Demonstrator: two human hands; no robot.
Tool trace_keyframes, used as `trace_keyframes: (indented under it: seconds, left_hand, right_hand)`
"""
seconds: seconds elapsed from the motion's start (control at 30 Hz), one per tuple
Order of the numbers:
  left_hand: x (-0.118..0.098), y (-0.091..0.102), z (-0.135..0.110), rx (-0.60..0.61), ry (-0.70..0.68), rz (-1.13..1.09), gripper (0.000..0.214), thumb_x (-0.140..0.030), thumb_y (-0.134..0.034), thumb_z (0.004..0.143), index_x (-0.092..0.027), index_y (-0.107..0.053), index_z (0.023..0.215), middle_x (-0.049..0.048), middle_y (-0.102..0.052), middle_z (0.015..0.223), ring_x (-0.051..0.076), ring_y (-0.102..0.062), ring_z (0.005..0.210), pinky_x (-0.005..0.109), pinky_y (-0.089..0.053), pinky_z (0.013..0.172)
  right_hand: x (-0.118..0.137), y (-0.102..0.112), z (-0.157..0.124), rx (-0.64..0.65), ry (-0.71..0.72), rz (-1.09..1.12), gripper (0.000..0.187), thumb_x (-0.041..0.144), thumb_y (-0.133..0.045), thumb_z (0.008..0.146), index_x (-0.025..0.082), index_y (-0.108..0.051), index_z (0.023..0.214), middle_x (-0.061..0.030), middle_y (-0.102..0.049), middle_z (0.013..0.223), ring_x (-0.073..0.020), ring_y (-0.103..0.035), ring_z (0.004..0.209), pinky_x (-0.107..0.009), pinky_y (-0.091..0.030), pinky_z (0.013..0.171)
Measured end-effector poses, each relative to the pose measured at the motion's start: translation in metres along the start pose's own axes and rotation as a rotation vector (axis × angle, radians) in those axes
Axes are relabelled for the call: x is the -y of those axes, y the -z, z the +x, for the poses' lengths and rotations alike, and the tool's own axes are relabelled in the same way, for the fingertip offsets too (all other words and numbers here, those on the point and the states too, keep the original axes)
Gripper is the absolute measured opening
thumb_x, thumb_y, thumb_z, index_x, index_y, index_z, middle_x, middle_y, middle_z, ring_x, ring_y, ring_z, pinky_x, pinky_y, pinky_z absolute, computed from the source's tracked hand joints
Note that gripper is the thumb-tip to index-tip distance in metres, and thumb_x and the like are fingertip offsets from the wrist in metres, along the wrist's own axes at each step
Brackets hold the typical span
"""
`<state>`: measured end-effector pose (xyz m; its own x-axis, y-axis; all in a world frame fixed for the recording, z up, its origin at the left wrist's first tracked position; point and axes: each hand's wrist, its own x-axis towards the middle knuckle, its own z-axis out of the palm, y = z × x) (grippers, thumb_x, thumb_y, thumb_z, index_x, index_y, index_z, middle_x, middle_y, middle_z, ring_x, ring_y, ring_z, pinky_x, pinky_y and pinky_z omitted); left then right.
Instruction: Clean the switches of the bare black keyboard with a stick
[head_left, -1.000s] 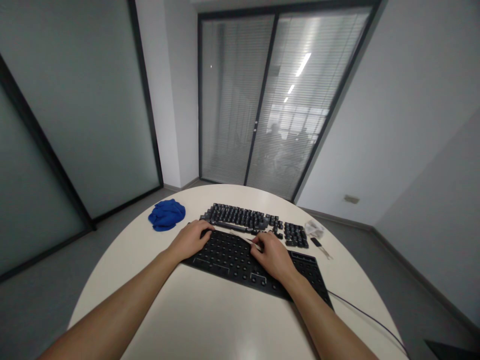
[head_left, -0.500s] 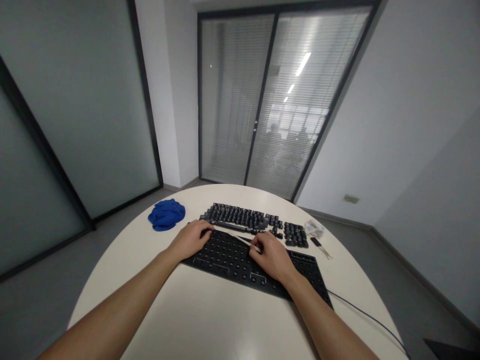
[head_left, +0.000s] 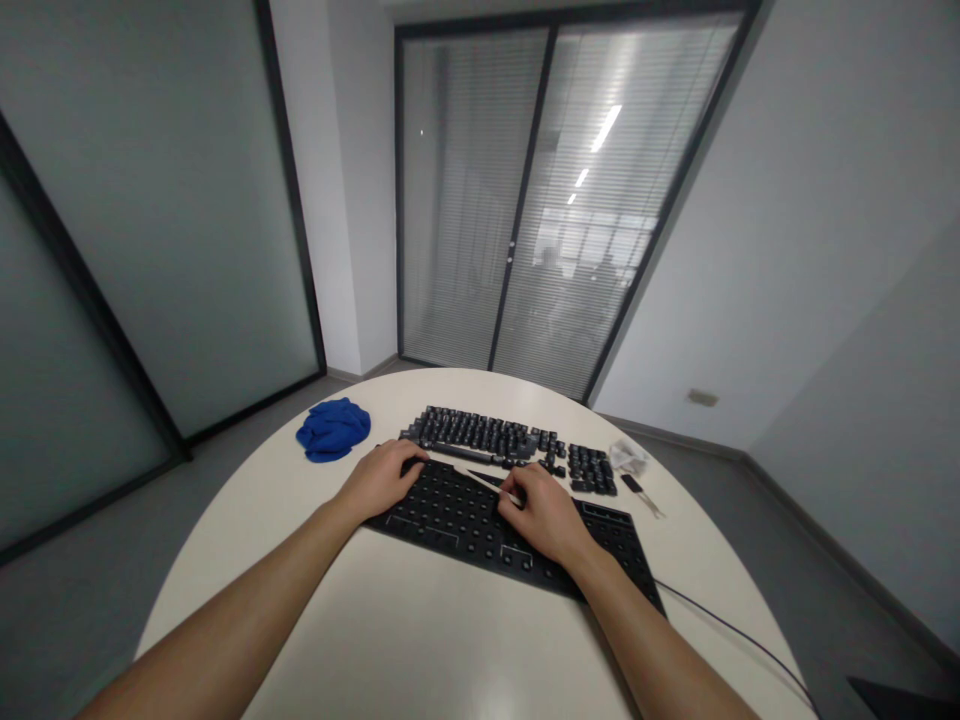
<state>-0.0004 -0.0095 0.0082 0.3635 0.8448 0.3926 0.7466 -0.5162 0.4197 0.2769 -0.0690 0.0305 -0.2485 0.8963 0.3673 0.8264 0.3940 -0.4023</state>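
A black keyboard base [head_left: 457,515] with its keycaps off lies on a round white table [head_left: 420,640]. My left hand [head_left: 381,478] rests on its upper left corner, fingers curled over the edge. My right hand [head_left: 546,515] is closed on a thin light-coloured stick [head_left: 487,482], whose tip points left across the bare switches. Beyond the base, the removed keycaps [head_left: 480,435] sit laid out in rows, with a smaller block [head_left: 592,470] to their right.
A crumpled blue cloth [head_left: 333,430] lies at the table's far left. A clear plastic bag [head_left: 628,457] and a small dark tool [head_left: 642,492] lie at the far right. A cable [head_left: 735,632] runs off the right edge. Glass doors with blinds stand behind.
My right hand has slid slightly left along the keyboard base with the stick. The left hand has stayed put.
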Motion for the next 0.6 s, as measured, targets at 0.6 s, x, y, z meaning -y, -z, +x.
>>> trace_keyframes:
  seconds: [0.6]
  left_hand:
    - [-0.0016, 0.0014, -0.0004, -0.006, 0.023, 0.047, 0.024, -0.031, -0.051, 0.090, -0.026, -0.071, 0.102, 0.0027, -0.072, 0.107, 0.025, -0.064, 0.103, 0.036, -0.049, 0.089]
  right_hand:
    - [0.0014, 0.0000, -0.0002, 0.024, 0.054, 0.023, 0.007, 0.016, -0.060, 0.080, 0.020, -0.063, 0.077, -0.0018, -0.058, 0.077, -0.0182, -0.056, 0.079, -0.028, -0.043, 0.074]
